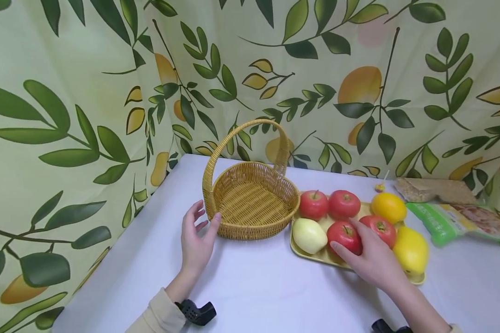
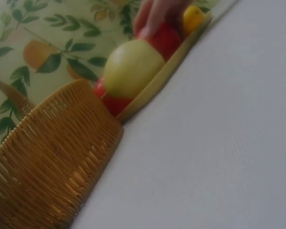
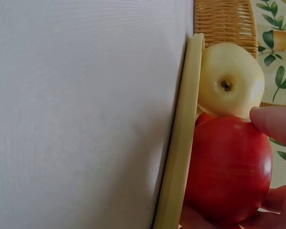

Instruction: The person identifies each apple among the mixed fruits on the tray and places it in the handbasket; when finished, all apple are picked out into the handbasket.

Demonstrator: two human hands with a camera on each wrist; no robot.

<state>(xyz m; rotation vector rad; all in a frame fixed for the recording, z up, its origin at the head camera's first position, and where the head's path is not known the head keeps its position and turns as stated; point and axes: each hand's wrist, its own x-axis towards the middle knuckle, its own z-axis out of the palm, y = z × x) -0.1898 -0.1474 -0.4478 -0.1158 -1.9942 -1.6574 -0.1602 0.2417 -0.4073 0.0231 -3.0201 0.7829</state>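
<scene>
My right hand (image 1: 375, 259) grips a red apple (image 1: 344, 236) at the front of a yellow tray (image 1: 316, 258). In the right wrist view the thumb lies on one side of that apple (image 3: 231, 171), with fingers partly hidden on the other. Beside it sits a pale yellow-green fruit (image 1: 309, 236). More red apples (image 1: 344, 204) and yellow fruits (image 1: 410, 249) share the tray. My left hand (image 1: 197, 245), fingers loosely spread, is at the left side of an empty wicker basket (image 1: 254, 203) with a tall handle; whether it touches cannot be told.
Behind the tray on the right lie a green-and-clear food packet (image 1: 462, 222) and a brown packet (image 1: 435, 190). A small yellow item (image 1: 380, 187) stands near them. A leaf-patterned cloth (image 1: 250, 69) hangs behind the white table (image 1: 258, 286).
</scene>
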